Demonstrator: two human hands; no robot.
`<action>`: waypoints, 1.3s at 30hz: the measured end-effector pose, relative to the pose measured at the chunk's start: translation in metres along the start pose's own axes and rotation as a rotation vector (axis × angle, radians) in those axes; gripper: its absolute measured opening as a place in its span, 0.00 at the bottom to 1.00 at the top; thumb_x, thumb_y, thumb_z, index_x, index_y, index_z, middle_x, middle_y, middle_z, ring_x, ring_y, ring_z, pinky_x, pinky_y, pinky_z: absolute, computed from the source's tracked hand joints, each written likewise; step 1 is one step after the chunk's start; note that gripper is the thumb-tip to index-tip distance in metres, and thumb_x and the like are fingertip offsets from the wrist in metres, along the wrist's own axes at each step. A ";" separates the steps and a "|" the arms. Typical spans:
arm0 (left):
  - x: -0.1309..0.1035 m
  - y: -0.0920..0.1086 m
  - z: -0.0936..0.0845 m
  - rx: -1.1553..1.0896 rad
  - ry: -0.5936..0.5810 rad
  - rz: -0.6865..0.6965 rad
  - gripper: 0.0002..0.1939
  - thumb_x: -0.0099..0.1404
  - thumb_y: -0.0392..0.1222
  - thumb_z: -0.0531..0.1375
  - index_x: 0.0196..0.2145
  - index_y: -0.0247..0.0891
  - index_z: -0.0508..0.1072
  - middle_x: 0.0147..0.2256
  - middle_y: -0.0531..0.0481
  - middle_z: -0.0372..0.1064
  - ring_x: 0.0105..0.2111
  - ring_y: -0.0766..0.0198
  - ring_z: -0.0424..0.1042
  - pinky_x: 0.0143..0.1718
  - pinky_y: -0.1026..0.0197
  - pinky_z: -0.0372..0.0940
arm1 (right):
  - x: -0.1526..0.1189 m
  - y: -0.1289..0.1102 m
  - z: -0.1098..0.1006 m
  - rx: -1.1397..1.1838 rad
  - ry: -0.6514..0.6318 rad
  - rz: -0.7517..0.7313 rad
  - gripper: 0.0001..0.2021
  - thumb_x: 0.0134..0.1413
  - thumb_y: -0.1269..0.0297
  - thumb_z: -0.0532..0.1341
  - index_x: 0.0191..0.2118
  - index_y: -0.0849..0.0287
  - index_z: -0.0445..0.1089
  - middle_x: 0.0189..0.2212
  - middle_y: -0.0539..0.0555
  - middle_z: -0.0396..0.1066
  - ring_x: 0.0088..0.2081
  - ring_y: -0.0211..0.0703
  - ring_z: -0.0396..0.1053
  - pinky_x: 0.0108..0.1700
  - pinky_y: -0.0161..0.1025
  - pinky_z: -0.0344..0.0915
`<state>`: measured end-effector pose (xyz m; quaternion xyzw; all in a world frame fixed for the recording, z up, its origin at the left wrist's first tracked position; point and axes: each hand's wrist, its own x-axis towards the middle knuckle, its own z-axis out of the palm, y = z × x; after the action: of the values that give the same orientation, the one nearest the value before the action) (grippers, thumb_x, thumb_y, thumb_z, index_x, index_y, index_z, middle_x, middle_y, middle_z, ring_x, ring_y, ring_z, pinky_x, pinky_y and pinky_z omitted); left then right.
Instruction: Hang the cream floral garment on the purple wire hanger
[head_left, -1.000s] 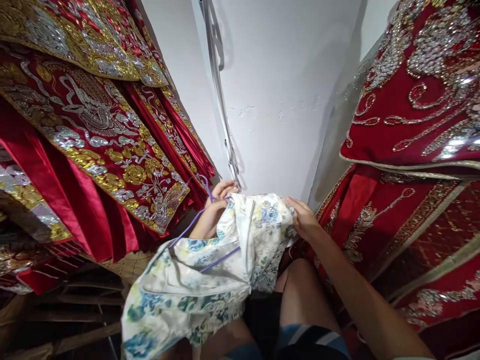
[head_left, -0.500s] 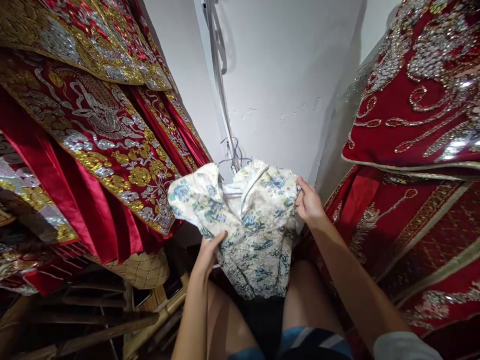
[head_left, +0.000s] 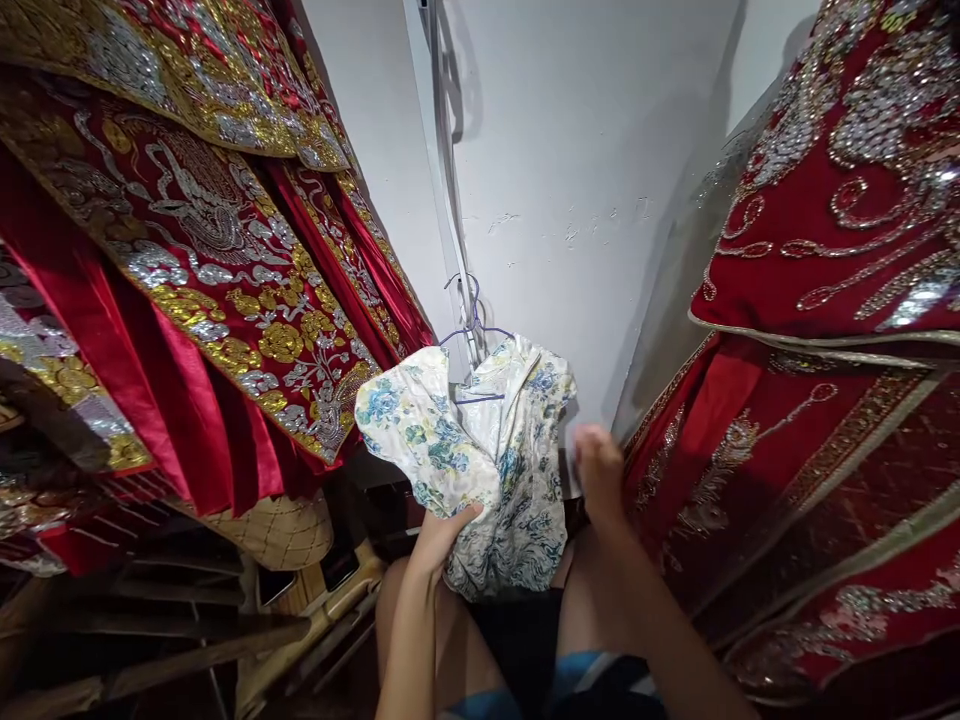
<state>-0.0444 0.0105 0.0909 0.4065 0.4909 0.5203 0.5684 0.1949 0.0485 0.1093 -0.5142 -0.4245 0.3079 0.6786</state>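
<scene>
A white short-sleeved garment with blue and green flowers (head_left: pixel 450 440) hangs on a thin purple hanger (head_left: pixel 474 318) in front of the wall. My left hand (head_left: pixel 447 535) grips the garment's front, with the thumb on top and the other fingers hidden behind the cloth. Just right of the garment, and apart from it, is my right hand (head_left: pixel 598 465). It is blurred by motion, and its fingers are smeared.
Red sequined garments (head_left: pixel 247 270) hang on the left, and beaded red ones (head_left: pixel 810 250) on the right. A metal rail (head_left: pixel 442 150) runs down the pale wall (head_left: pixel 570 120). A bamboo chair (head_left: pixel 322 620) stands at lower left.
My right hand has let go of the garment's sleeve and moved down. The garment's right side has dropped inward, and more of the hanger shows. My left hand has moved slightly right and down, still gripping.
</scene>
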 end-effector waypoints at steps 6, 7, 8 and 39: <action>-0.006 -0.002 0.013 0.005 -0.007 0.024 0.39 0.48 0.40 0.73 0.58 0.42 0.68 0.58 0.41 0.67 0.61 0.48 0.64 0.66 0.48 0.51 | -0.048 0.001 0.048 -0.131 -0.684 -0.002 0.22 0.63 0.46 0.50 0.23 0.55 0.56 0.17 0.45 0.55 0.22 0.38 0.55 0.26 0.36 0.52; -0.008 -0.001 0.013 0.007 0.006 0.032 0.39 0.48 0.40 0.73 0.58 0.42 0.69 0.58 0.41 0.68 0.61 0.48 0.63 0.66 0.48 0.51 | -0.048 0.002 0.050 -0.173 -0.661 -0.025 0.22 0.63 0.47 0.50 0.22 0.55 0.54 0.17 0.45 0.54 0.22 0.38 0.54 0.27 0.36 0.51; -0.010 -0.001 0.013 0.009 0.019 0.037 0.38 0.49 0.40 0.72 0.58 0.42 0.69 0.58 0.41 0.68 0.62 0.48 0.62 0.66 0.48 0.50 | -0.047 0.004 0.050 -0.219 -0.635 -0.032 0.22 0.62 0.47 0.51 0.22 0.54 0.53 0.18 0.45 0.54 0.22 0.38 0.54 0.27 0.36 0.50; -0.027 -0.022 0.074 0.406 0.046 0.493 0.10 0.71 0.51 0.52 0.38 0.45 0.67 0.34 0.47 0.68 0.37 0.56 0.68 0.42 0.57 0.61 | -0.062 0.006 0.024 -0.290 -0.462 -0.127 0.21 0.64 0.51 0.51 0.21 0.53 0.52 0.17 0.47 0.55 0.22 0.42 0.56 0.28 0.40 0.52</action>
<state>0.0327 -0.0156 0.0872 0.6064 0.4840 0.5428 0.3214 0.1458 0.0078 0.0904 -0.4945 -0.6390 0.3097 0.5013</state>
